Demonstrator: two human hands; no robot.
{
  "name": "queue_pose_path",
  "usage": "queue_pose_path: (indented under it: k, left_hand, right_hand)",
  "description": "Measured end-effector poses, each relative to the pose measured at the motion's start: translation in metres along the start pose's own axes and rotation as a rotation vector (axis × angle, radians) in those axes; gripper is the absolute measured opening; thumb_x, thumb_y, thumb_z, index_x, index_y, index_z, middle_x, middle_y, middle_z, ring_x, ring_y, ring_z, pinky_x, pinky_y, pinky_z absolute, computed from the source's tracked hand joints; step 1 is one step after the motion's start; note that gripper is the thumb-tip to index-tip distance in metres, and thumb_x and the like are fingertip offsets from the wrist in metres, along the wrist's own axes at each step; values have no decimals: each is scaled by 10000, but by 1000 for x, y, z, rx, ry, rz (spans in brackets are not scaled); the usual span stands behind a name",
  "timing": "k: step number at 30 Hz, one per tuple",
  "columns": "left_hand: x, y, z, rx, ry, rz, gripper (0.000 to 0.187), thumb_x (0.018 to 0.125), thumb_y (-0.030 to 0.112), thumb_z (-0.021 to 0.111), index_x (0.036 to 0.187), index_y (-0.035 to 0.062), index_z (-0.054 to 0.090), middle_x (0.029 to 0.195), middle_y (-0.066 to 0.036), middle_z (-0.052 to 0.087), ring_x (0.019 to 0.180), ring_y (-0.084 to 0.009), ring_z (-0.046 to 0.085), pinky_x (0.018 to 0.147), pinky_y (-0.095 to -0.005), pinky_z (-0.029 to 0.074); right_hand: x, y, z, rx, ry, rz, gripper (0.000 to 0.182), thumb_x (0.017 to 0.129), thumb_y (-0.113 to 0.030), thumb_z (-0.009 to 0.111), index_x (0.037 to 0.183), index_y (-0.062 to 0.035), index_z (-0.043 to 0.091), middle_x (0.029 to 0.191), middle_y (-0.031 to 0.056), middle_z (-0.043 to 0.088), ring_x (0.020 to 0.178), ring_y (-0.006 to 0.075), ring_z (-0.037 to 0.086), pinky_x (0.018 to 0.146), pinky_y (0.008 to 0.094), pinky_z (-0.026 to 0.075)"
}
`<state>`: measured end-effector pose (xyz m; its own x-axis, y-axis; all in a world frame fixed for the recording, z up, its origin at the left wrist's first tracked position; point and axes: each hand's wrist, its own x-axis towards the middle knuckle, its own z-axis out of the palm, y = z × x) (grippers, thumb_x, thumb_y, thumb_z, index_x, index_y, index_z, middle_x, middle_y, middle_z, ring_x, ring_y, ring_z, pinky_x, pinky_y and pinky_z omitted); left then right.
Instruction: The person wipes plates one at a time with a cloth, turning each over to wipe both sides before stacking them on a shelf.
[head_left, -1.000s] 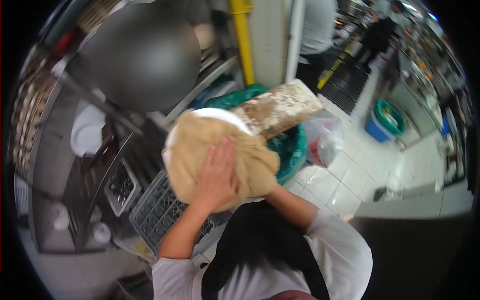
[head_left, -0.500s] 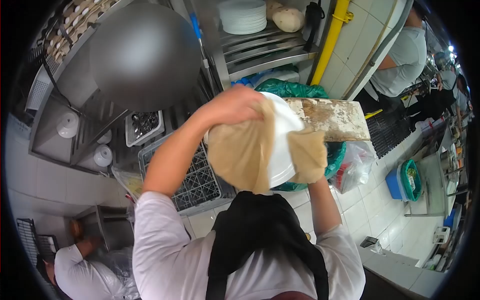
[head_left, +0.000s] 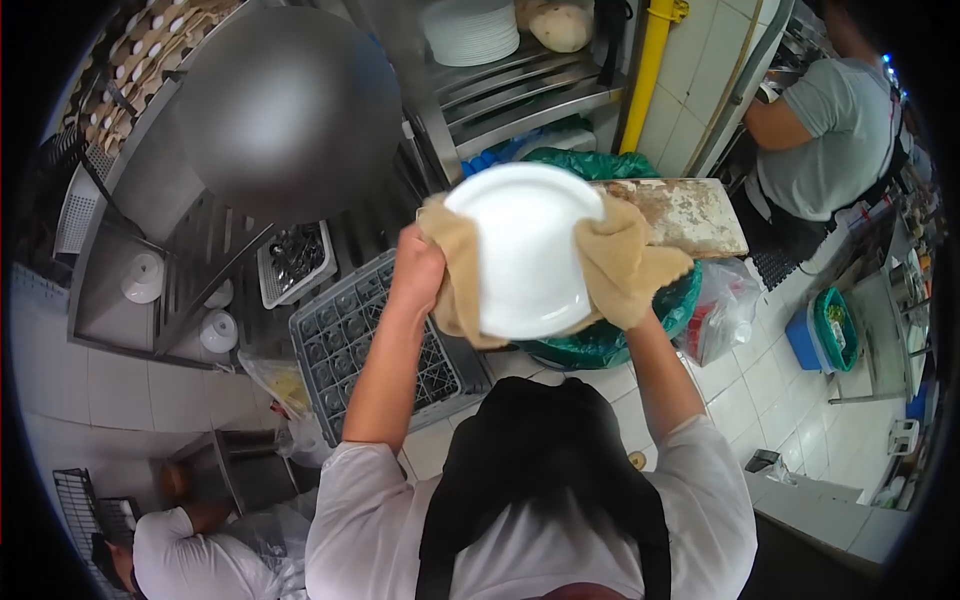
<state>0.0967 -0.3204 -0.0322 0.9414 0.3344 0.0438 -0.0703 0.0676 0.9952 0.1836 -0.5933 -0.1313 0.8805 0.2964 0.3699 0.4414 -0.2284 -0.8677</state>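
Observation:
A white oval plate [head_left: 530, 250] is held up in front of me between both hands, its face toward the camera. Tan cloth [head_left: 457, 265] wraps its left edge, and my left hand [head_left: 417, 270] is closed on that cloth and the rim. At the right edge another part of the tan cloth [head_left: 625, 255] covers my right hand, whose fingers are hidden beneath it. Whether the cloth is one piece or two cannot be told.
Below left of the plate is a grey glass rack [head_left: 340, 365]; a cutlery basket [head_left: 297, 262] stands beyond it. Stacked plates [head_left: 470, 32] rest on a shelf. Green-lined bin [head_left: 680, 310] and worn board [head_left: 680, 215] lie right. Co-workers [head_left: 835, 130] stand at both sides.
My left hand has moved from the plate's top down to its left edge, and the cloth has shifted off the plate's face. The plate now faces the camera more fully.

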Motion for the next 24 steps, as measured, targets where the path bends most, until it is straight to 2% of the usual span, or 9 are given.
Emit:
queue_pose_path:
  k: [4, 8, 11, 14, 17, 19, 20, 22, 24]
  left_hand:
    - [-37, -61, 75, -383, 737, 65, 365, 977, 47, 474, 1326, -26, 552, 1260, -137, 651, 1130, -260, 648, 972, -398, 527]
    - [-43, -52, 27, 254, 278, -162, 441, 936, 13, 538, 1377, 4, 516, 1329, -139, 624, 1205, -259, 619, 1016, -391, 512]
    - [-4, -10, -37, 158, -197, -16, 256, 919, -5, 536, 1127, -47, 680, 1086, -132, 725, 986, -230, 702, 851, -375, 578]
    - [-16, -22, 2, 186, 536, -25, 331, 965, 43, 479, 1244, -44, 634, 1173, -158, 698, 1071, -257, 676, 939, -394, 547]
    - [-40, -81, 63, -236, 797, 147, 444, 973, 8, 449, 1411, -12, 510, 1325, -165, 623, 1217, -253, 603, 1044, -394, 481]
    - [-41, -28, 51, -189, 472, -21, 413, 941, -18, 511, 1350, -12, 569, 1277, -147, 660, 1169, -239, 636, 1012, -384, 508]
    - [-35, -27, 6, 314, 128, -78, 394, 925, -29, 540, 1315, -16, 597, 1250, -137, 678, 1139, -232, 655, 987, -375, 526]
    - [-13, 5, -32, 116, -171, 20, 321, 906, -20, 552, 1215, -69, 622, 1153, -119, 712, 993, -213, 698, 850, -327, 567]
    - [-10, 6, -20, -90, 79, 86, 383, 891, -7, 508, 1255, -77, 607, 1164, -158, 701, 1024, -263, 697, 910, -368, 553]
  right_hand:
    - [-13, 4, 55, -92, 301, 3, 541, 889, -320, 684, 1348, -60, 567, 1307, 156, 567, 1227, 325, 526, 1065, 454, 407]
    - [-34, -7, 50, -583, 61, -150, 542, 954, -329, 660, 1401, -50, 533, 1380, 151, 526, 1298, 304, 486, 1118, 458, 374]
    - [1, -20, 7, -227, -118, -100, 536, 968, -353, 646, 1387, -38, 537, 1344, 160, 532, 1288, 301, 483, 1100, 446, 389]
    - [1, -8, 57, 93, 91, 138, 622, 905, -418, 693, 1369, -33, 544, 1293, 157, 545, 1246, 306, 501, 1058, 444, 416]
    - [-12, -27, 95, -644, 193, 17, 659, 890, -441, 703, 1377, -31, 535, 1283, 148, 555, 1216, 299, 523, 1040, 440, 438]
    - [-3, -84, 63, -864, -270, 267, 648, 911, -428, 691, 1391, -29, 520, 1296, 143, 548, 1208, 292, 524, 1041, 435, 438]
    - [-8, -78, 61, -640, -257, 281, 644, 915, -412, 685, 1402, -27, 511, 1307, 152, 545, 1228, 301, 513, 1058, 438, 422]
    - [2, -48, 51, -188, -203, 284, 638, 924, -379, 674, 1425, -25, 495, 1329, 172, 539, 1268, 319, 491, 1091, 445, 390]
    - [8, -18, 43, 275, -121, 291, 634, 934, -346, 663, 1447, -22, 479, 1351, 191, 534, 1307, 338, 469, 1124, 451, 358]
